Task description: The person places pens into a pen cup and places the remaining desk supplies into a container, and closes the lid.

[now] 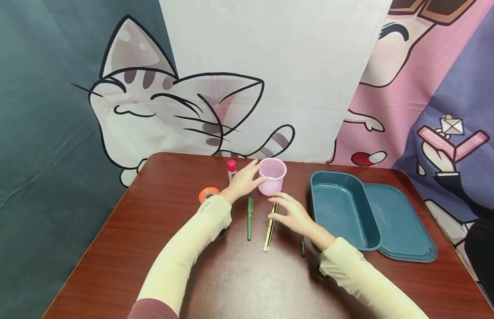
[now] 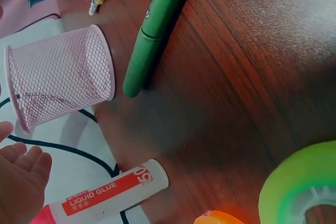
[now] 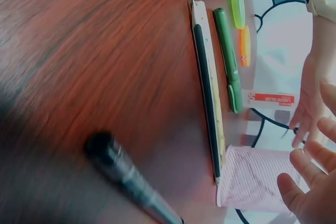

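Observation:
My left hand (image 1: 242, 179) reaches with loosely extended fingers beside the pink mesh cup (image 1: 272, 177); I cannot tell whether it touches the rim. In the left wrist view that cup (image 2: 63, 74) stands on the table. My right hand (image 1: 292, 215), fingers spread and holding nothing, hovers over a yellowish pencil and a dark pencil (image 1: 269, 232) lying side by side. A green pen (image 1: 249, 221) lies between the two arms. Under the right wrist is a black pen (image 1: 303, 246), closer in the right wrist view. A red-capped liquid glue bottle (image 1: 231, 170) stands behind the left hand.
An orange tape roll (image 1: 203, 194) is left of the left wrist, and a green tape roll (image 2: 278, 182) shows in the left wrist view. A blue tray (image 1: 343, 212) overlaps its flat lid (image 1: 402, 226) on the right. A printed cloth (image 1: 271, 66) hangs behind the table.

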`<state>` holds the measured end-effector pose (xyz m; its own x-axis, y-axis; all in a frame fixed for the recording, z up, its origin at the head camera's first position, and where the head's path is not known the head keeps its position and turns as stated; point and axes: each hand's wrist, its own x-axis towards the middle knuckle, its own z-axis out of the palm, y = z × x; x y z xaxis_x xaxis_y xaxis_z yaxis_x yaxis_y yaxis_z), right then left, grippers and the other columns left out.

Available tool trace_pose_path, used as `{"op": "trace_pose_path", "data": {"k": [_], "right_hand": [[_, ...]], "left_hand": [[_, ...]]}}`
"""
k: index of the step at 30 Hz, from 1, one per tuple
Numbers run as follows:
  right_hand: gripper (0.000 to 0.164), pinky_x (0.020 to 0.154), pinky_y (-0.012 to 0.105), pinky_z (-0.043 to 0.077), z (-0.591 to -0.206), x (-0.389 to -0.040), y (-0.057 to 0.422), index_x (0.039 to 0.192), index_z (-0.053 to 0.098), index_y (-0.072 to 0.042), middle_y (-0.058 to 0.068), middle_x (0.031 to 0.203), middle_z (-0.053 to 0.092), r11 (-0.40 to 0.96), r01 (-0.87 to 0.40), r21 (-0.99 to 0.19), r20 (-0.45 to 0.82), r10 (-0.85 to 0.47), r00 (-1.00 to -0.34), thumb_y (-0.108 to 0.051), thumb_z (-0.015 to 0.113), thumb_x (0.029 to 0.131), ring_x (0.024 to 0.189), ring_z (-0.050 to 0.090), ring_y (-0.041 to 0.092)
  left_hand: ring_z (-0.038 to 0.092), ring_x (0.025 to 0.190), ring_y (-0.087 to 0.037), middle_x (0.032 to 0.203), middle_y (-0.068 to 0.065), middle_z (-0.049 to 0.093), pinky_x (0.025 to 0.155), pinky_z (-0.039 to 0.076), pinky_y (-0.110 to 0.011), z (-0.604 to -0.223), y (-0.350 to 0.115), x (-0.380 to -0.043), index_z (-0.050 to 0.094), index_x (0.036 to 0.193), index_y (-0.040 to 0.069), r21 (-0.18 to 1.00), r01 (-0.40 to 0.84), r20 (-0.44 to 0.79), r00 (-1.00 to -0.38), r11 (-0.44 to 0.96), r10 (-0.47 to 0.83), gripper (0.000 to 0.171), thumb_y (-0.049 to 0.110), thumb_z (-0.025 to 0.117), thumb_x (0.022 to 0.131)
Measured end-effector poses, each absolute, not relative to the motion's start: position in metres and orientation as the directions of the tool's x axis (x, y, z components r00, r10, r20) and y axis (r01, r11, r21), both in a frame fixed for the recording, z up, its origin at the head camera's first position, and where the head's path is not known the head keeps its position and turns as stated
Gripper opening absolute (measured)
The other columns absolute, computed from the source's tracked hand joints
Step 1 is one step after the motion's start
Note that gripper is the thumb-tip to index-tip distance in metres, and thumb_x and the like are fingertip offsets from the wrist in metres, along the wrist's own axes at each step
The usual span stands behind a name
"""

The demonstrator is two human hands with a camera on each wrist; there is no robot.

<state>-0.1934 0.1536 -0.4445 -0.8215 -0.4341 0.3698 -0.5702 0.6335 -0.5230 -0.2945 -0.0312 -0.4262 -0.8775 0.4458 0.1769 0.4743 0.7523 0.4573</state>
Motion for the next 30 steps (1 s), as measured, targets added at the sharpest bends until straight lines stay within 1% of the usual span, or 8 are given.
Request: {"op": "trace_pose_path", "data": {"k": [9,10,15,16,17,21,27,30], "right_hand": [[0.049,0.095,0.045,0.037,-0.459,-0.202,0.134,0.116,0.056,-0.004,0.017,0.128,0.047,0.636,-0.535,-0.556,0.270,-0.471,-0.840,-0.026,0.069,0.074,0.117,0.046,0.031],[0.050,0.093,0.044,0.039,-0.461,-0.203,0.132,0.117,0.055,-0.003,0.017,0.129,0.046,0.638,-0.528,-0.561,0.255,-0.473,-0.843,-0.025,0.069,0.074,0.111,0.050,0.031],[0.054,0.093,0.045,0.039,-0.471,-0.211,0.127,0.120,0.052,-0.002,0.019,0.131,0.043,0.660,-0.498,-0.563,0.217,-0.463,-0.859,-0.024,0.070,0.074,0.110,0.051,0.032],[0.054,0.093,0.045,0.038,-0.473,-0.213,0.126,0.120,0.052,-0.002,0.019,0.131,0.043,0.664,-0.491,-0.564,0.210,-0.460,-0.863,-0.024,0.069,0.074,0.111,0.050,0.032],[0.055,0.096,0.046,0.036,-0.474,-0.215,0.124,0.121,0.052,-0.002,0.019,0.131,0.043,0.668,-0.486,-0.563,0.204,-0.458,-0.866,-0.024,0.069,0.074,0.118,0.045,0.033],[0.055,0.098,0.046,0.034,-0.479,-0.223,0.120,0.121,0.052,-0.003,0.018,0.132,0.043,0.680,-0.480,-0.554,0.181,-0.465,-0.867,-0.027,0.068,0.075,0.121,0.041,0.033],[0.055,0.099,0.043,0.034,-0.483,-0.233,0.112,0.120,0.053,-0.005,0.014,0.130,0.046,0.699,-0.544,-0.464,0.203,-0.513,-0.834,-0.029,0.069,0.073,0.120,0.043,0.030],[0.054,0.097,0.043,0.036,-0.483,-0.237,0.108,0.118,0.055,-0.006,0.013,0.130,0.047,0.707,-0.572,-0.416,0.195,-0.545,-0.815,-0.029,0.070,0.072,0.120,0.044,0.028]], "left_hand": [[0.037,0.127,-0.022,0.142,-0.010,0.031,0.099,0.036,-0.038,-0.430,-0.026,-0.298,0.037,0.135,0.010,0.392,0.499,0.147,-0.864,0.773,0.483,0.059,0.042,0.050,0.087],[0.036,0.127,-0.022,0.142,-0.009,0.031,0.099,0.036,-0.038,-0.430,-0.026,-0.299,0.037,0.135,0.009,0.385,0.503,0.145,-0.861,0.774,0.487,0.059,0.042,0.049,0.087],[0.038,0.126,-0.021,0.142,-0.009,0.032,0.099,0.037,-0.037,-0.429,-0.024,-0.302,0.038,0.134,0.007,0.356,0.528,0.150,-0.847,0.771,0.511,0.060,0.043,0.049,0.087],[0.039,0.125,-0.021,0.142,-0.009,0.033,0.098,0.037,-0.037,-0.429,-0.024,-0.303,0.038,0.134,0.007,0.350,0.531,0.151,-0.845,0.772,0.513,0.060,0.043,0.049,0.087],[0.040,0.125,-0.022,0.141,-0.010,0.033,0.098,0.037,-0.037,-0.429,-0.024,-0.303,0.038,0.134,0.007,0.348,0.532,0.151,-0.844,0.772,0.514,0.061,0.043,0.050,0.087],[0.041,0.124,-0.022,0.141,-0.010,0.033,0.097,0.038,-0.038,-0.428,-0.025,-0.304,0.037,0.134,0.007,0.337,0.530,0.137,-0.845,0.779,0.516,0.062,0.044,0.050,0.086],[0.043,0.122,-0.025,0.139,-0.012,0.036,0.098,0.037,-0.038,-0.427,-0.027,-0.306,0.039,0.133,0.006,0.335,0.539,0.149,-0.840,0.773,0.522,0.061,0.042,0.052,0.086],[0.043,0.122,-0.025,0.139,-0.012,0.037,0.098,0.037,-0.038,-0.427,-0.027,-0.308,0.040,0.133,0.006,0.332,0.532,0.141,-0.844,0.779,0.517,0.061,0.043,0.052,0.085]]}}
